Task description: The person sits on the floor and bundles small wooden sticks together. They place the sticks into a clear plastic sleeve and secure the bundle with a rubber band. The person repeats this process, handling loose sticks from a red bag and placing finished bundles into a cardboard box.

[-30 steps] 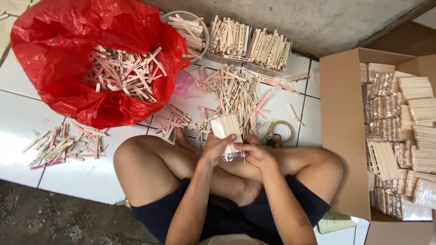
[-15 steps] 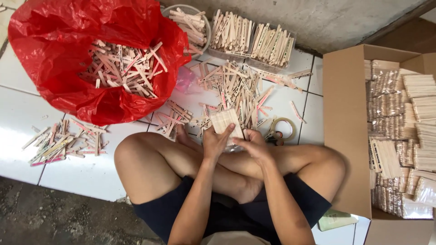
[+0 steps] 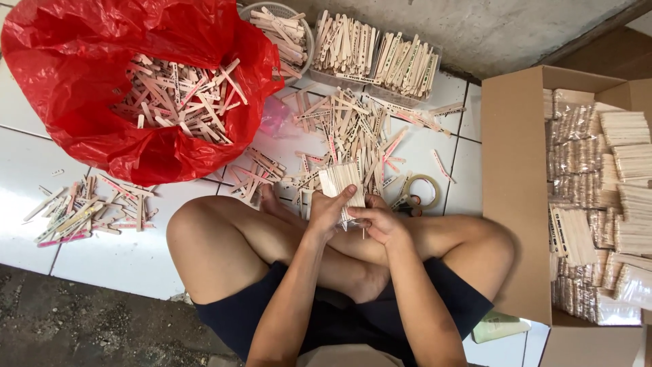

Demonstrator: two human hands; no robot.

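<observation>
The person sat cross-legged on the white tiled floor [image 3: 122,261], both hands meeting over the crossed shins. The left hand [image 3: 331,212] had its fingers clamped around a neat bundle of pale flat wooden sticks [image 3: 341,182], which stood upright out of the grip toward 12 o'clock. The right hand [image 3: 380,221], touching the left at its 3 o'clock side, pinched the lower end of the same bundle with its fingers drawn together.

Just beyond the hands, at 1 o'clock, lay a roll of clear tape [image 3: 423,190]. At 12 o'clock a loose heap of wooden sticks [image 3: 353,129] spread over the tiles, and at 9 o'clock a smaller scatter of sticks [image 3: 85,212] lay well apart from the hands. At 3 o'clock an open brown cardboard box [image 3: 516,197] held wrapped stacks of sticks [image 3: 598,197].

Farther off, at 10 o'clock, a crumpled red plastic bag [image 3: 81,122] lay open with more sticks inside. At the far edge, near 12 o'clock, stood a round white basket [image 3: 305,27] and two clear rectangular trays [image 3: 377,58], all filled with sticks
</observation>
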